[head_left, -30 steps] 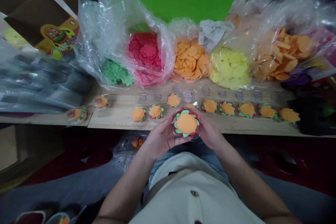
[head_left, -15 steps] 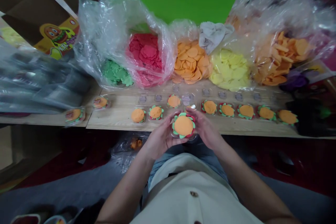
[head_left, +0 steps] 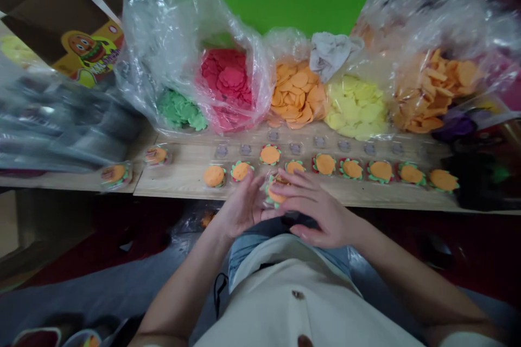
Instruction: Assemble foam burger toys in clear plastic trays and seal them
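Observation:
A small toy burger (head_left: pixel 273 195), an orange disc on green and red frilled layers in a clear cup, is pinched between both my hands just in front of the wooden board (head_left: pixel 183 181). My left hand (head_left: pixel 240 207) cups it from the left and below. The fingers of my right hand (head_left: pixel 315 207) lie stretched across its top, covering most of it. Just behind them on the board sits another small burger (head_left: pixel 294 166).
A row of finished burgers (head_left: pixel 380 170) runs right along the board, and more burgers (head_left: pixel 214 175) stand left. Behind are small clear lids (head_left: pixel 245 150) and bags of green (head_left: pixel 181 111), red (head_left: pixel 230 84), orange (head_left: pixel 297 92) and yellow discs (head_left: pixel 358 105). A printed box (head_left: pixel 87 51) stands back left.
My right hand has swung over the top of the burger and now hides most of it. Both hands have carried it slightly forward towards the board.

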Motion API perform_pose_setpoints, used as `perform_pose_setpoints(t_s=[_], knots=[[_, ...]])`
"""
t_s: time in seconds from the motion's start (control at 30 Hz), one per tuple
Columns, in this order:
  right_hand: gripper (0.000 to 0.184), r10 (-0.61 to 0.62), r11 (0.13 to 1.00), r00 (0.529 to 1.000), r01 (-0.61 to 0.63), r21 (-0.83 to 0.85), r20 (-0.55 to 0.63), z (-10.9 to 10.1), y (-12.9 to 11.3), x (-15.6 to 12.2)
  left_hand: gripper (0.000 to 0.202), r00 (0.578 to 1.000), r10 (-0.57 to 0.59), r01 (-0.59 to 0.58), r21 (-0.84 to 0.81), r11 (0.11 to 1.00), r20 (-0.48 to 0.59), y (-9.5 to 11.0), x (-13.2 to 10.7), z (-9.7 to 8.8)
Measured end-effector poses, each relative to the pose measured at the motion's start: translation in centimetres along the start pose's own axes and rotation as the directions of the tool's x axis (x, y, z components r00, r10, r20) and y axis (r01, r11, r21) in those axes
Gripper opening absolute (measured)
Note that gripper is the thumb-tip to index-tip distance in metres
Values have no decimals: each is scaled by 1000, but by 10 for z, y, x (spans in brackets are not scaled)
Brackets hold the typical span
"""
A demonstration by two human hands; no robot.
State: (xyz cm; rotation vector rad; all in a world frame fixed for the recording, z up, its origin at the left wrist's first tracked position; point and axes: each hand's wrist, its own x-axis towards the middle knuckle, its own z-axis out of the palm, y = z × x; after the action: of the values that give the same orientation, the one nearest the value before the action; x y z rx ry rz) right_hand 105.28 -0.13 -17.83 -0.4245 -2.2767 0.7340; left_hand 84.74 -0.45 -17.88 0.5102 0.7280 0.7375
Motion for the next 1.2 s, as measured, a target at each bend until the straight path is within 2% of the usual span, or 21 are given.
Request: perform_pose_setpoints(t_s=[0.03, 0.07, 0.1, 0.13, 0.17, 0.2, 0.23, 0.27, 0.33, 0.43, 0.5, 0.57, 0.63, 0.73, 0.8, 0.9, 0.97, 1.07, 1.1, 1.2], knots=[[29, 15, 1000, 1000, -16, -21, -13, 6, 0, -4, 44, 998, 53, -52, 40, 998, -27, -2, 1, 2], [26, 59, 998, 994, -60, -17, -88, 11, 2, -8, 43, 993, 106, -101, 87, 991, -55, -4, 2, 5], [24, 133, 991, 966, -134, 10, -223, 15, 6, -11, 45, 985, 153, -142, 129, 981, -77, -6, 3, 8], [20, 235, 971, 895, -229, 62, -378, 19, 10, -14, 47, 977, 192, -175, 162, 971, -91, -9, 3, 10], [17, 351, 935, 799, -326, 137, -489, 21, 15, -16, 49, 972, 216, -197, 186, 963, -92, -11, 4, 13], [17, 466, 883, 712, -413, 223, -525, 22, 21, -17, 50, 970, 228, -208, 200, 957, -84, -14, 4, 15], [19, 569, 821, 663, -483, 303, -486, 22, 26, -17, 50, 970, 230, -211, 211, 955, -73, -16, 3, 18], [23, 645, 764, 653, -534, 363, -397, 21, 30, -18, 51, 972, 226, -207, 221, 953, -65, -18, 3, 19], [29, 704, 695, 673, -585, 418, -228, 17, 35, -17, 52, 976, 210, -189, 243, 951, -61, -21, 1, 22], [31, 721, 656, 675, -594, 466, -155, 13, 34, -17, 48, 973, 217, -190, 257, 948, -83, -25, 0, 25], [35, 739, 585, 671, -589, 558, -66, 13, 30, -17, 46, 965, 245, -217, 252, 943, -88, -25, -2, 27], [39, 752, 508, 659, -548, 665, -31, 15, 25, -16, 46, 962, 261, -234, 255, 938, -81, -24, -3, 28], [38, 765, 477, 641, -498, 724, -64, 20, 22, -16, 49, 969, 239, -213, 275, 938, -65, -23, -5, 29], [33, 787, 489, 603, -473, 733, -135, 34, 19, -23, 49, 974, 220, -196, 275, 941, -60, -29, -10, 27], [29, 801, 514, 565, -479, 712, -198, 49, 17, -33, 46, 971, 228, -206, 235, 950, -69, -42, -14, 23], [27, 814, 551, 518, -547, 630, -262, 72, 9, -52, 47, 961, 258, -243, 134, 961, -105, -72, -17, 15], [26, 820, 551, 518, -601, 579, -244, 85, 3, -62, 51, 918, 358, -348, 84, 934, -169, -92, -16, 12], [25, 815, 566, 512, -598, 568, -273, 99, -7, -68, 55, 792, 573, -564, 108, 819, -210, -109, -13, 10], [23, 803, 586, 503, -563, 583, -321, 103, -10, -66, 58, 776, 604, -595, 105, 796, -179, -111, -14, 10], [16, 767, 633, 451, -419, 651, -456, 113, -20, -56, 62, 804, 594, -591, 63, 804, -38, -106, -25, 10]])
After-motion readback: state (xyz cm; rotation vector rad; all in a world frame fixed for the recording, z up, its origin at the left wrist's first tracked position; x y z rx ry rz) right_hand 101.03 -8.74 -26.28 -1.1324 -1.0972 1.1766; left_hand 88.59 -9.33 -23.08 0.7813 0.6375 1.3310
